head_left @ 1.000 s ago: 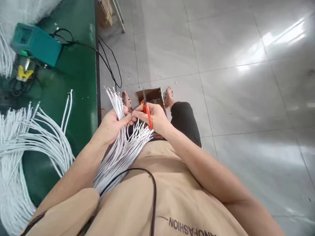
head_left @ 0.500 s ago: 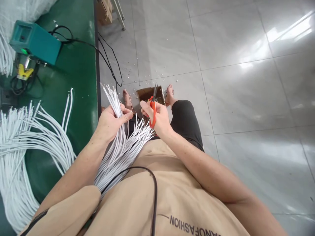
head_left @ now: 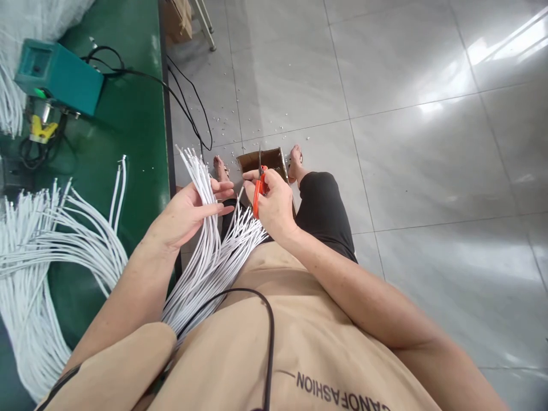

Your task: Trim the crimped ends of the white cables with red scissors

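Observation:
A bundle of white wires (head_left: pixel 204 197) runs up from my lap through my left hand (head_left: pixel 188 208), which holds it in the crook of the thumb, with thumb and fingertips stretched out past it. My right hand (head_left: pixel 276 202) is closed on scissors (head_left: pixel 258 197) with orange-red handles, their dark blades pointing away from me. A single wire (head_left: pixel 241 197) reaches up to the right thumb and fingertips and seems pinched there. More loose wire ends (head_left: pixel 250 225) fan out across my lap below the right hand.
On the green table (head_left: pixel 141 125) at left lie more white wires (head_left: pixel 38 240) and a teal device (head_left: pixel 60 74) with black cables. An open cardboard box (head_left: pixel 257 160) stands on the floor between the feet, with small white scraps (head_left: pixel 226 125) scattered beyond.
My left thumb and fingertips have parted, letting go of the single wire. The right hand has shifted slightly left, turning the scissors, and its fingertips are now at that wire.

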`<state>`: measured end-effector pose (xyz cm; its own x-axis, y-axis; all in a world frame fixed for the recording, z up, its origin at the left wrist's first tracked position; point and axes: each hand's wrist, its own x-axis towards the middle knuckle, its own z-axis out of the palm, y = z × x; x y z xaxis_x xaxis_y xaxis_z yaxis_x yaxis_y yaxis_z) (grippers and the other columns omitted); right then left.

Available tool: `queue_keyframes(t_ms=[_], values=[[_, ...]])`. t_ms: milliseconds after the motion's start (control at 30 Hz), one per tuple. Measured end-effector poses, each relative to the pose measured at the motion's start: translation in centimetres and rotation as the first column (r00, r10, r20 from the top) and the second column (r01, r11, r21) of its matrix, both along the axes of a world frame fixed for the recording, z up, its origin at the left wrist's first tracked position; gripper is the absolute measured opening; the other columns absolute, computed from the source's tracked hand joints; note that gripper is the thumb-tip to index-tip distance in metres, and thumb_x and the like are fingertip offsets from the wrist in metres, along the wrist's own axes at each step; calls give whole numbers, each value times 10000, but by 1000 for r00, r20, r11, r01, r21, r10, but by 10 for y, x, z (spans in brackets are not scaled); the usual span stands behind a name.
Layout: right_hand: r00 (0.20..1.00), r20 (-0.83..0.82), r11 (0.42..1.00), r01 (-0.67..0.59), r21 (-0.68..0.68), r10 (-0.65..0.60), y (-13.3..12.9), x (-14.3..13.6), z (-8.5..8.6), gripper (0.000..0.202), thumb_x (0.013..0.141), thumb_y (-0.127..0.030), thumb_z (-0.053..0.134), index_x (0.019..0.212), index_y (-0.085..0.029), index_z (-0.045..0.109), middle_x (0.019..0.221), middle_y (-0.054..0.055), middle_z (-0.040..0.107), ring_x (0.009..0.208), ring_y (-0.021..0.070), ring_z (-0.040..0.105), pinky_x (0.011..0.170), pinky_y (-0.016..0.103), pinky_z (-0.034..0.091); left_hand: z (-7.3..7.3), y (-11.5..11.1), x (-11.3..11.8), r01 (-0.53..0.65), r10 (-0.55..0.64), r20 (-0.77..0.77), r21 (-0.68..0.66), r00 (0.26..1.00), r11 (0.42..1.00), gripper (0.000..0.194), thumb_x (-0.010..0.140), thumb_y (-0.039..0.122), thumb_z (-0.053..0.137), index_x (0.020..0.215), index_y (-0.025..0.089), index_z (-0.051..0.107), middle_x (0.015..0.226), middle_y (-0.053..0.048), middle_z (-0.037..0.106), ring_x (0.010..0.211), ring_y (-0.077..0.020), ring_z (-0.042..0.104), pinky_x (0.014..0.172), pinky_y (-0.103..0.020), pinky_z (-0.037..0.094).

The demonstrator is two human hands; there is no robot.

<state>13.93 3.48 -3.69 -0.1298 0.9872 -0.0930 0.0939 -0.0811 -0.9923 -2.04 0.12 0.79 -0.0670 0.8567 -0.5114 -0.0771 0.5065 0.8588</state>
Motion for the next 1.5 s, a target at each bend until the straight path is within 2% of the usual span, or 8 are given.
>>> queue_keyframes(t_ms=[100,267,467,767,867,933,1067,1500], values=[[994,73,993,-86,85,80,-1,-3,5,160,820,-266,543,760,-166,652,795,11,614,713,112,532,674,231,419,1,1,-5,35,-35,23,-1,999,999,411,595,66,772,939,198,590,1198,-53,638,1148,-246,588,878,-392,558],[931,145,941,-320,-111,334,-5,-12,5,260,767,-374,612,612,-167,582,593,-22,520,582,99,436,571,233,335,-2,0,-8,120,-119,-29,29,992,992,396,612,81,757,947,204,585,1068,-30,663,977,-183,637,802,-271,534],[967,-160,936,-236,-259,200,-8,-12,-5,236,702,-383,667,706,-147,675,579,-37,519,591,90,432,570,221,347,-7,2,-17,196,-205,-272,-60,940,979,417,599,192,793,893,203,498,829,21,627,759,-141,597,707,-256,479],[757,-635,785,-485,-386,155,-7,-10,-14,318,617,-406,773,779,-145,688,632,-27,594,599,71,459,611,220,383,-1,1,-8,113,-118,-84,-69,989,991,413,594,223,797,854,208,477,838,22,568,673,-105,582,687,-263,495],[849,-454,811,-455,-368,271,-8,-6,-16,357,686,-486,704,788,-144,684,635,-26,572,605,83,464,611,229,384,0,2,-12,96,-104,-106,-72,989,993,416,586,230,812,861,193,503,961,-20,612,715,-112,605,716,-275,509],[923,-101,869,-384,-311,372,-8,-2,-18,355,739,-498,646,785,-147,679,654,-12,574,632,104,489,613,239,371,0,3,-13,98,-106,-112,-80,988,992,402,593,228,809,849,186,501,1030,-49,641,711,-117,621,730,-293,512],[743,515,886,-459,-72,427,-5,2,-18,267,799,-407,577,758,-155,654,802,41,637,700,141,552,596,253,334,0,4,-12,101,-109,-112,-70,988,992,389,589,208,802,788,193,468,854,-22,657,759,-146,634,713,-273,488],[510,759,829,-554,-71,406,-7,6,8,298,861,-364,479,824,-160,693,865,106,703,810,249,671,687,330,428,-3,-1,1,104,-50,-540,70,840,992,360,575,250,782,776,198,488,743,18,627,696,-143,593,723,-292,474]])
